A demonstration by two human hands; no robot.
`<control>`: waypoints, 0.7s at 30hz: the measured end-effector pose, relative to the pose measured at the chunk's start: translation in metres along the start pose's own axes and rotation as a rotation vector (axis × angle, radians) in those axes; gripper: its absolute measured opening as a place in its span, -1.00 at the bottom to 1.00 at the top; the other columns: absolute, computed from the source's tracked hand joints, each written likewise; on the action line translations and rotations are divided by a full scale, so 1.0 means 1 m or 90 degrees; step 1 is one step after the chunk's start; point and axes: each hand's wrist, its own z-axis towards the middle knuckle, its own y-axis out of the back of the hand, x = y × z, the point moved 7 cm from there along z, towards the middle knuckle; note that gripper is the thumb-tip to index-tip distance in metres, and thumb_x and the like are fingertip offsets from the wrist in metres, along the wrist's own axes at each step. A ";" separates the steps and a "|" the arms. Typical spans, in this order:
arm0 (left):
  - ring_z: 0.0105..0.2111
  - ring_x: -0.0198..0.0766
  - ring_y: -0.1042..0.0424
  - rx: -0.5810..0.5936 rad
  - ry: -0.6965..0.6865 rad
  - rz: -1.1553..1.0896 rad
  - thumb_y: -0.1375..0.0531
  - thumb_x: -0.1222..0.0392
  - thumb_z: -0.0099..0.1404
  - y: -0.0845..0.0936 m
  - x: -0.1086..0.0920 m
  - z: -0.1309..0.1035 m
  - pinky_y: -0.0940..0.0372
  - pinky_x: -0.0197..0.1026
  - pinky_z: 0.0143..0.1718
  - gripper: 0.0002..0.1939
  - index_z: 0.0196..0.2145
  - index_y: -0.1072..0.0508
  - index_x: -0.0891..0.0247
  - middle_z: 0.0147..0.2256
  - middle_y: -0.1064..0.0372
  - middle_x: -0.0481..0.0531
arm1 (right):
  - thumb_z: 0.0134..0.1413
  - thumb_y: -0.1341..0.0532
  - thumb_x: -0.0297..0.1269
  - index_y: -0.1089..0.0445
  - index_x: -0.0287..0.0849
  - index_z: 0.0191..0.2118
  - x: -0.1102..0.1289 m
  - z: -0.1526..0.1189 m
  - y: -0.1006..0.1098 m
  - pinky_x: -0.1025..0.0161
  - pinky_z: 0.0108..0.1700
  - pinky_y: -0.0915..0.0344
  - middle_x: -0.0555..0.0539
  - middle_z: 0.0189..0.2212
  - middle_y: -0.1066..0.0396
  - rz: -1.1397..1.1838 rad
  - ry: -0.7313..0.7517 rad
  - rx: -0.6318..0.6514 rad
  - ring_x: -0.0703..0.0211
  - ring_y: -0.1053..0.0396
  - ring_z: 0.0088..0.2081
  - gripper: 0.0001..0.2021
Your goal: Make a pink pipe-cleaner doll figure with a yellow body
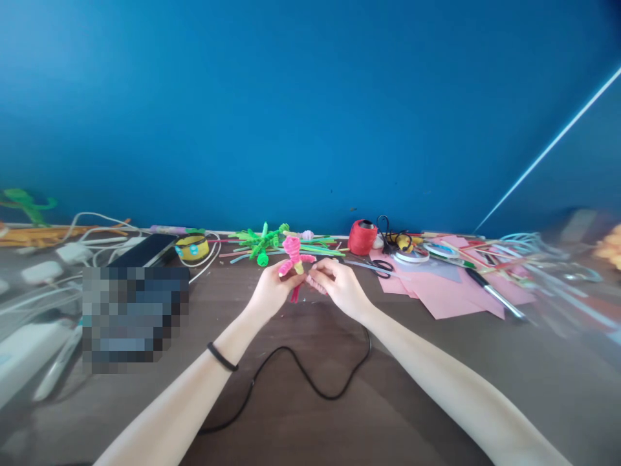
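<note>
Over the middle of the desk, my left hand (272, 288) is closed around a small pink pipe-cleaner figure (292, 251). The figure stands upright, with arms sticking out and a yellowish band at its middle; its pink legs hang below my fingers. My right hand (343, 288) is beside it, thumb and fingers pinched together at the figure's right side. Under those fingers shows a pale pink fuzzy piece (317, 285); whether it joins the figure I cannot tell. Behind my left hand lies a green pipe-cleaner figure (264, 243) on loose green stems (320, 247).
A red spool (362, 238), black scissors (382, 264), pink paper sheets (436, 294) and a utility knife (495, 294) lie to the right. On the left are a yellow tape roll (192, 248), a phone (145, 251) and white chargers (43, 272). A black cable (310, 378) curves in front.
</note>
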 end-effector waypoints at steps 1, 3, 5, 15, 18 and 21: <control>-0.42 -0.21 -0.40 0.012 -0.007 -0.001 -0.21 0.16 -0.01 -0.002 -0.001 0.000 -0.29 -0.21 -0.34 -0.82 -0.42 -0.45 0.30 -0.46 -0.44 0.00 | -0.01 -0.13 -0.13 -0.24 -0.19 -0.44 -0.003 0.001 -0.001 0.28 -0.42 -0.29 0.04 -0.61 -0.32 0.037 -0.013 0.008 0.34 -0.24 -0.61 -0.79; -0.42 -0.21 -0.40 0.023 -0.016 -0.003 -0.21 0.17 0.00 -0.004 -0.003 -0.001 -0.30 -0.21 -0.34 -0.81 -0.40 -0.46 0.30 -0.45 -0.44 0.00 | -0.05 -0.16 -0.11 -0.24 -0.20 -0.45 -0.008 0.003 -0.003 0.27 -0.43 -0.32 0.05 -0.62 -0.32 0.087 -0.036 0.019 0.35 -0.23 -0.64 -0.76; -0.43 -0.22 -0.39 0.016 -0.017 -0.003 -0.22 0.18 -0.01 -0.004 -0.004 -0.002 -0.30 -0.21 -0.36 -0.80 -0.38 -0.46 0.30 -0.47 -0.43 -0.01 | -0.10 -0.19 -0.08 -0.23 -0.21 -0.46 -0.014 0.005 -0.003 0.27 -0.48 -0.32 0.03 -0.62 -0.34 0.112 -0.064 0.022 0.34 -0.27 -0.64 -0.73; -0.45 -0.25 -0.38 0.018 -0.022 -0.011 -0.24 0.19 -0.03 -0.004 0.000 0.000 -0.28 -0.23 -0.37 -0.78 -0.37 -0.44 0.31 -0.47 -0.42 -0.02 | -0.15 -0.23 -0.18 -0.17 -0.18 -0.37 -0.009 0.002 0.002 0.36 -0.64 -0.26 0.05 -0.56 -0.37 0.119 -0.061 -0.054 0.29 -0.34 -0.66 -0.74; -0.43 -0.25 -0.39 0.021 -0.028 0.011 -0.24 0.19 -0.02 -0.004 -0.001 0.000 -0.28 -0.22 -0.35 -0.77 -0.36 -0.44 0.30 -0.45 -0.43 -0.02 | -0.19 -0.25 -0.20 -0.18 -0.18 -0.36 -0.013 0.002 0.003 0.37 -0.66 -0.22 0.07 -0.56 -0.36 0.138 -0.078 -0.067 0.30 -0.32 -0.67 -0.72; -0.40 -0.23 -0.41 0.025 -0.025 0.001 -0.24 0.19 -0.02 -0.004 0.000 0.001 -0.29 -0.21 -0.31 -0.75 -0.33 -0.44 0.30 -0.42 -0.45 0.00 | -0.20 -0.25 -0.20 -0.23 -0.20 -0.39 -0.016 0.003 0.003 0.38 -0.67 -0.18 0.05 -0.58 -0.34 0.144 -0.096 -0.071 0.32 -0.30 -0.68 -0.75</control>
